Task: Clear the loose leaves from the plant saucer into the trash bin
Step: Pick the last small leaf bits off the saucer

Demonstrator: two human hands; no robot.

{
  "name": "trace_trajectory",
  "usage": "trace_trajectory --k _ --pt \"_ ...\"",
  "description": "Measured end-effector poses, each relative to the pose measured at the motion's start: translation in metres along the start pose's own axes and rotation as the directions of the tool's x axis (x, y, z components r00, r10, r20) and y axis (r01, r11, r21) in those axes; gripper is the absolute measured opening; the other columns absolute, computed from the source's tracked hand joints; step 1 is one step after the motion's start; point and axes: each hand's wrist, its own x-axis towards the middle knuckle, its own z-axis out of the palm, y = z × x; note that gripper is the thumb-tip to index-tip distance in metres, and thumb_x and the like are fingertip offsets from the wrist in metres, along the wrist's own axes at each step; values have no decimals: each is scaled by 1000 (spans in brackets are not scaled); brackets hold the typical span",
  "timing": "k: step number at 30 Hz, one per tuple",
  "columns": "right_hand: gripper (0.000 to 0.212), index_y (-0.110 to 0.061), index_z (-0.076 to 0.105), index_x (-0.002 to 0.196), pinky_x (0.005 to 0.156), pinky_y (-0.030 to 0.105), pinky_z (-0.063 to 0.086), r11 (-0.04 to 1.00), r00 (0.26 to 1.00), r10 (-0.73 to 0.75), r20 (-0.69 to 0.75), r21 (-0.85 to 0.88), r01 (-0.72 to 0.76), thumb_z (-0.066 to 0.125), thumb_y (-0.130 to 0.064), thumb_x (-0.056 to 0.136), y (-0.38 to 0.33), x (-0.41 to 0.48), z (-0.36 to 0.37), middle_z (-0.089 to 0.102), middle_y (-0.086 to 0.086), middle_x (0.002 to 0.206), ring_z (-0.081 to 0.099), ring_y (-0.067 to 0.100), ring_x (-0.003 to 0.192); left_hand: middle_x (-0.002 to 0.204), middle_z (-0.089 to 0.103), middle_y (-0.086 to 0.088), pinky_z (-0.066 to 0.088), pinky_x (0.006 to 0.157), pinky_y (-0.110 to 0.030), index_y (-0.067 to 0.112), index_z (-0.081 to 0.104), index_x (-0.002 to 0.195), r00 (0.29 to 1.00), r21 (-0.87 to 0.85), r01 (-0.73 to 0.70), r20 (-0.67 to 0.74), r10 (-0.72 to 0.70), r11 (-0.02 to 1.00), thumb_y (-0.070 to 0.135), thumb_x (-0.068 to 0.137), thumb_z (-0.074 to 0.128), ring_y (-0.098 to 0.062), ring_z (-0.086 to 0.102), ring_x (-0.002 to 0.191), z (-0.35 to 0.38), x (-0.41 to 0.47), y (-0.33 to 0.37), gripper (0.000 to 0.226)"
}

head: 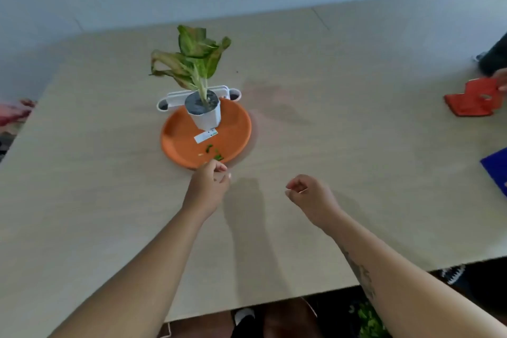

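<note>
An orange plant saucer (175, 140) sits on the beige table, with a white pot (206, 115) holding a green leafy plant (193, 57) at its back. A few small green leaf bits (216, 153) lie on the saucer's near part, beside a white label (205, 136). My left hand (210, 184) is at the saucer's near rim, fingers curled close to the leaf bits; whether it holds any I cannot tell. My right hand (310, 195) hovers over the table to the right, fingers loosely curled with nothing visible in them. Green scraps (369, 318) show below the table's near edge.
A white tray-like object (175, 97) stands behind the saucer. At the far right another person's hand (502, 78) touches a red object (477, 100), and a blue item (498, 167) lies at the right edge. The table's front edge (274, 299) runs close to me.
</note>
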Motion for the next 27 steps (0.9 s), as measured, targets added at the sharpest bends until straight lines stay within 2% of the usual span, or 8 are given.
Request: trace_trajectory --k 2,5,8,12,15,19,25,27 --pt "15 -21 65 98 64 21 41 996 998 -44 45 -77 48 68 -25 84 -23 20 18 61 -7 85 54 12 77 99 63 0 52 80 -31 17 64 95 998 114 -62 -19 64 992 20 85 66 -18 63 89 -21 33 -19 11" --pt "26 -26 63 108 83 34 45 961 985 -146 96 -222 164 69 -31 82 -56 64 55 61 -7 98 54 16 95 111 62 -8 48 94 -38 13 65 111 988 298 -152 45 145 943 18 84 68 -26 58 106 -49 87 -47 28" --pt "35 -28 61 118 91 36 37 866 959 -257 116 -412 282 65 -28 83 -84 102 88 62 -3 113 51 23 110 122 55 -10 40 102 -37 17 57 131 966 427 -226 212 145 876 22 82 72 -31 49 116 -60 128 -66 51" --pt "48 -35 51 130 97 39 30 716 955 -221 198 -632 296 64 -37 84 -106 142 116 55 -2 122 45 24 119 131 47 -4 36 102 -36 28 41 145 899 511 -325 428 92 796 32 83 71 -28 39 117 -57 164 -78 69" --pt "48 -39 51 129 99 41 29 666 956 -148 254 -689 286 65 -40 83 -110 162 128 54 -2 122 45 26 116 129 46 0 37 101 -36 33 40 145 877 478 -326 476 72 816 33 80 75 -26 39 117 -50 179 -82 74" --pt "42 -44 52 124 95 42 28 631 954 -172 246 -716 298 62 -36 84 -111 174 139 55 -6 115 48 24 109 121 51 0 42 101 -37 33 51 136 882 302 -240 464 78 922 22 72 82 -23 47 115 -43 192 -91 72" --pt "27 -41 61 107 94 36 30 706 948 -209 238 -634 315 63 -38 81 -103 181 146 57 -8 106 50 20 101 89 53 8 44 76 -25 25 69 116 878 117 -215 458 140 970 18 64 87 -10 53 84 -42 205 -91 55" --pt "22 -39 63 102 91 35 31 733 949 -215 230 -604 312 64 -39 80 -100 181 148 58 -8 103 50 20 100 85 56 12 45 75 -27 27 72 108 888 93 -204 436 145 974 19 64 86 -11 56 82 -40 206 -90 47"
